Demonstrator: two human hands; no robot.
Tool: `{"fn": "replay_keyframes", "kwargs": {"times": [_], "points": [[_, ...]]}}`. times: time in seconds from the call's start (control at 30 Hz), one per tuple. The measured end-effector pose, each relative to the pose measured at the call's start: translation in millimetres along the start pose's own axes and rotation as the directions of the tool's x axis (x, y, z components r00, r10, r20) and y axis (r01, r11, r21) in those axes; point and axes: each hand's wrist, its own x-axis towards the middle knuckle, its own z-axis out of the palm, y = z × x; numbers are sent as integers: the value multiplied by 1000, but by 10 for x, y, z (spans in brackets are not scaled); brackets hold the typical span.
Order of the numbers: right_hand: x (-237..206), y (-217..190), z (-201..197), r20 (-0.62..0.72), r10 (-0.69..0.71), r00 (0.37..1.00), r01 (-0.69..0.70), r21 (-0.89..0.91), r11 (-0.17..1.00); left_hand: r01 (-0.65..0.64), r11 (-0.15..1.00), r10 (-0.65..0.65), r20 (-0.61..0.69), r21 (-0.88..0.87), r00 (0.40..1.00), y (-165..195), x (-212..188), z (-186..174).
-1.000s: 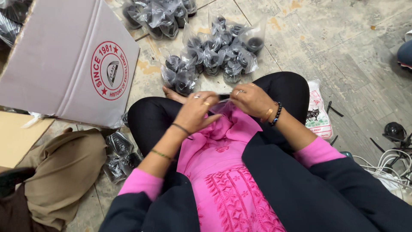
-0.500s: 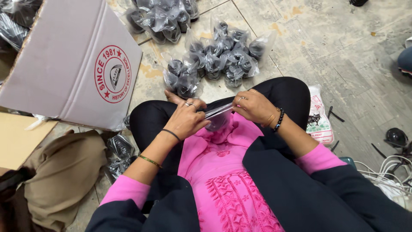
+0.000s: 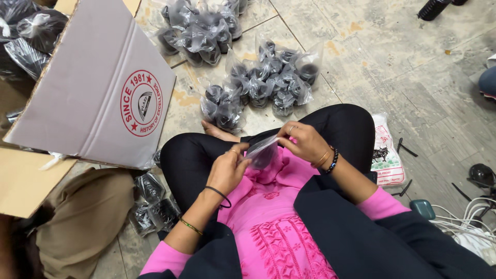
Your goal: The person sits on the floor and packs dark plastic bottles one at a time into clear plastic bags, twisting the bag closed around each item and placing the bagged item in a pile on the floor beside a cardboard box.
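Hands have drawn closer to the lap since a moment ago: left hand (image 3: 227,168) and right hand (image 3: 305,140) each keep a pinching grip on one clear plastic bag (image 3: 262,151) stretched between them. Ahead lie three heaps of bagged black parts (image 3: 268,82); left stands one cardboard box (image 3: 98,88).

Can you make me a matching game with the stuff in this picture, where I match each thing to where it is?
Things:
1. small clear plastic bag
2. grey cardboard box flap with a round red print
3. heap of clear bags with black parts inside
4. white printed packet

Places:
A. on the floor tiles ahead of the knees
B. between the left hand and right hand
C. on the floor beside the right knee
D. standing up at the left

Pairs: 1-B, 2-D, 3-A, 4-C
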Motion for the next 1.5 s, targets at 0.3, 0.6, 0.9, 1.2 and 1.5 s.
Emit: {"fn": "replay_keyframes", "kwargs": {"times": [0.3, 0.6, 0.9, 1.2, 1.5], "points": [[-165, 42, 182, -107, -71, 992, 49, -196, 979, 525, 191, -322, 452, -830, 832, -367, 76, 93], [-217, -216, 311, 86, -170, 982, 171, 1, 985, 534, 309, -22, 555, -787, 832, -559, 326, 524], [-295, 96, 551, 42, 185, 982, -186, 406, 895, -150, 980, 162, 87, -129, 983, -209, 204, 449], [-221, 187, 493, 244, 127, 962, -222, 418, 881, -17, 807, -8, -39, -591, 999, -179, 113, 539], [-204, 92, 556, 40, 169, 985, -174, 266, 948, -317, 944, 274, -316, -92, 908, -79, 10, 488]]}}
